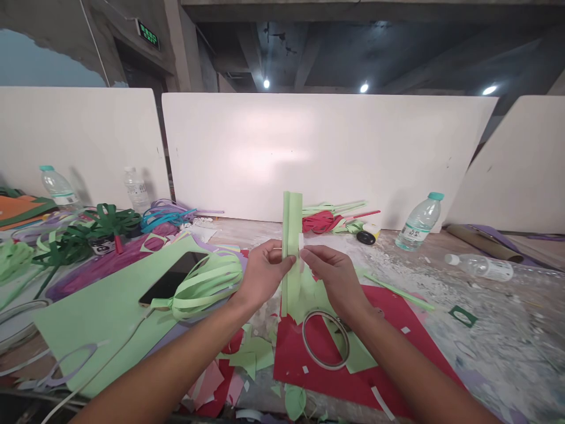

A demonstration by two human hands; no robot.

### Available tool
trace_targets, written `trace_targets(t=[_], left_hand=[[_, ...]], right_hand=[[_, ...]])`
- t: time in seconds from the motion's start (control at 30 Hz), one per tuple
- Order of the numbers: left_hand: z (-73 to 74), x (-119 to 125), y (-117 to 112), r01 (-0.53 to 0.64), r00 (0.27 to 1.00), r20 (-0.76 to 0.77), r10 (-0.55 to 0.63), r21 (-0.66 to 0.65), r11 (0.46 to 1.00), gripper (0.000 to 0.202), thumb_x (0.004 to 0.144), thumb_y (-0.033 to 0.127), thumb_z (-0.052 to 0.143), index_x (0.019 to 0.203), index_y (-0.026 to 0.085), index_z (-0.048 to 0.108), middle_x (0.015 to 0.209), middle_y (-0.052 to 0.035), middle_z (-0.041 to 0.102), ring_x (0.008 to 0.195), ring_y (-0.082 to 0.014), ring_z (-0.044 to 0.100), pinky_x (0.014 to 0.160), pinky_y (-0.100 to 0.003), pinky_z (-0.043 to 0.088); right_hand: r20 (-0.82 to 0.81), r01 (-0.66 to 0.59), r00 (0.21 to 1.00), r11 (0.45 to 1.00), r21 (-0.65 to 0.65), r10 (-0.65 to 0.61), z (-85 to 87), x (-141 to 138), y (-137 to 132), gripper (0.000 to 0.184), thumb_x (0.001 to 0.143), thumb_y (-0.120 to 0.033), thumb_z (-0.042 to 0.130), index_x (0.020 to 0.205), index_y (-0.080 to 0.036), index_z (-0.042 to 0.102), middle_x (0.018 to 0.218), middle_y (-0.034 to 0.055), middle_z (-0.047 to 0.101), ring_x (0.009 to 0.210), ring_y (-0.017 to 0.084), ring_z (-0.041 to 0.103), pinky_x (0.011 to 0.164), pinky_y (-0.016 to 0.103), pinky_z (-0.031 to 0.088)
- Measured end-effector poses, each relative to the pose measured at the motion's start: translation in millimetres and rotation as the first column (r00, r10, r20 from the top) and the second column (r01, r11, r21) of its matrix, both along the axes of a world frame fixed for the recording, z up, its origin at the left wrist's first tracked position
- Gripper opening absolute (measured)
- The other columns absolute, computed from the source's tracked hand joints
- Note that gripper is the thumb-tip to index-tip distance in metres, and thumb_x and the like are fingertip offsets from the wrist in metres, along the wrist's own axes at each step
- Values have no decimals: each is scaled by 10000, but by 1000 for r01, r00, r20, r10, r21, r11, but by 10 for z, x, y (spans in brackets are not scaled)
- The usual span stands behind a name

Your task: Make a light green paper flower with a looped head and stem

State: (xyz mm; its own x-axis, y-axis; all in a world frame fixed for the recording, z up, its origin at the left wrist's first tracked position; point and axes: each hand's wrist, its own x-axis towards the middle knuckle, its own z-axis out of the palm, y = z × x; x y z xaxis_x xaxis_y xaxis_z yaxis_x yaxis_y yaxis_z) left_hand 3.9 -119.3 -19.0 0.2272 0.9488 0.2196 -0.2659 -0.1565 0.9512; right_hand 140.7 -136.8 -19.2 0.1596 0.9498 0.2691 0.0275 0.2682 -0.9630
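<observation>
My left hand (261, 272) and my right hand (334, 274) both pinch an upright folded strip of light green paper (291, 229), held above the table at about mid-height of the strip. The fingers of both hands are closed on it; a small white bit, perhaps tape, shows at my right fingertips. Below the hands lie a roll of clear tape (325, 338) on a red sheet (309, 359) and green paper offcuts (251, 353).
A large green sheet (101, 318) at left carries a phone (170, 280) and a bundle of green strips (207, 282). Dark green, blue and purple strips lie further left. Water bottles (419, 221) stand and lie about. White partition boards (326, 153) close the table's back.
</observation>
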Motion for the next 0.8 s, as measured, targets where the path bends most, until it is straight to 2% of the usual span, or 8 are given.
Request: trace_targets(t=[0.13,0.27,0.43,0.6,0.8], left_hand=[[-14,2,20,-24,1000,8,24,8,1000,279,650,240,729,897,145,641,704,-25,717,624,-170,649,603,-272,506],[-22,-9,48,-64,998,24,64,25,998,274,661,224,713,915,138,654,705,-30,720,613,-173,651,584,-268,509],[-38,-24,45,-39,999,-12,40,72,997,288,682,236,703,953,142,683,754,-38,726,645,-182,655,584,-262,505],[-57,-24,25,-19,999,-31,22,99,995,266,708,243,679,959,158,698,788,-34,725,694,-179,652,614,-252,501],[-64,-33,33,-22,997,-69,32,141,990,225,743,241,639,943,162,708,792,-29,719,704,-173,642,614,-243,494]], right_hand=[[26,-4,1000,1000,-10,4,-1,-25,-23,206,700,-415,684,727,-213,709,627,-10,576,569,123,438,544,275,352],[36,-41,998,998,-43,42,-1,-57,-57,199,705,-411,682,750,-221,721,674,3,618,631,151,501,589,290,389],[-20,-82,997,996,-31,81,-32,-74,-43,222,687,-418,697,754,-206,708,754,31,654,719,190,559,663,323,433],[5,-23,1000,1000,-11,23,-45,-75,-26,217,685,-421,695,753,-214,697,647,-1,589,602,148,481,557,285,369],[-39,-64,997,997,-53,62,-56,-74,-21,219,704,-418,684,755,-206,697,589,-25,509,535,113,370,524,273,282]])
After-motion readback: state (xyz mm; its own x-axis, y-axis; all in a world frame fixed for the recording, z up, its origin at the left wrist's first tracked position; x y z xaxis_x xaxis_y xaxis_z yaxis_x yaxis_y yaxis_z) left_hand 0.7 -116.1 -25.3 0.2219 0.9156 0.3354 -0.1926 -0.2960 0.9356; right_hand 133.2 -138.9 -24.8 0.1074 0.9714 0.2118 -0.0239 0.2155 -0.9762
